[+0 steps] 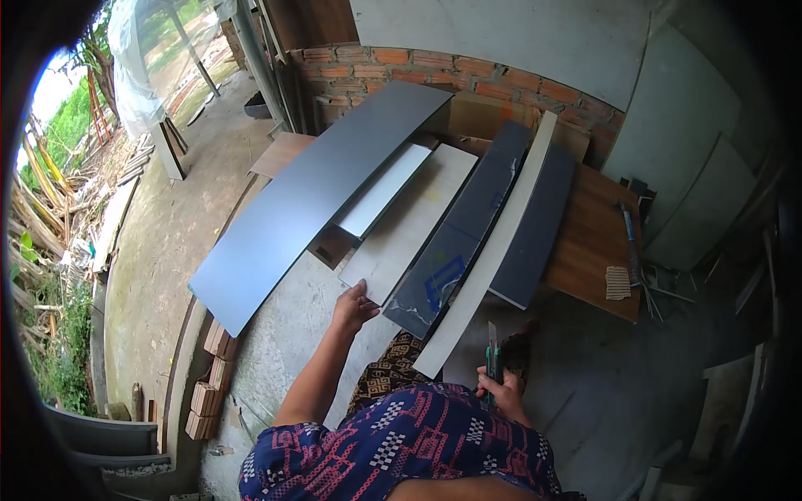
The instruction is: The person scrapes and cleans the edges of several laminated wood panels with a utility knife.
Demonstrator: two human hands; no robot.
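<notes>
Here, close to my body, my right hand (501, 392) is closed round a knife (492, 351). Its blade points up and away, held off the work just beside the near end of a pale strip (493, 250). My left hand (355, 307) is open, fingertips on the near edge of a pale panel (409, 225), which lies among the sheets and overhangs the surface toward me.

I'd judge this as steadying and sorting, with no cut begun, since the knife touches nothing. A next move would call for a firm press on the panel and the blade laid along an edge, clear of my fingers.

Beyond, a dark panel (459, 242) with blue marks, a grey sheet (309, 200) and a white board (384, 188) overlap on the wooden surface (593, 242), with sandpaper (617, 282) at its right. Behind stands a brick wall (468, 75). The concrete floor (159, 242) runs off to the left.
</notes>
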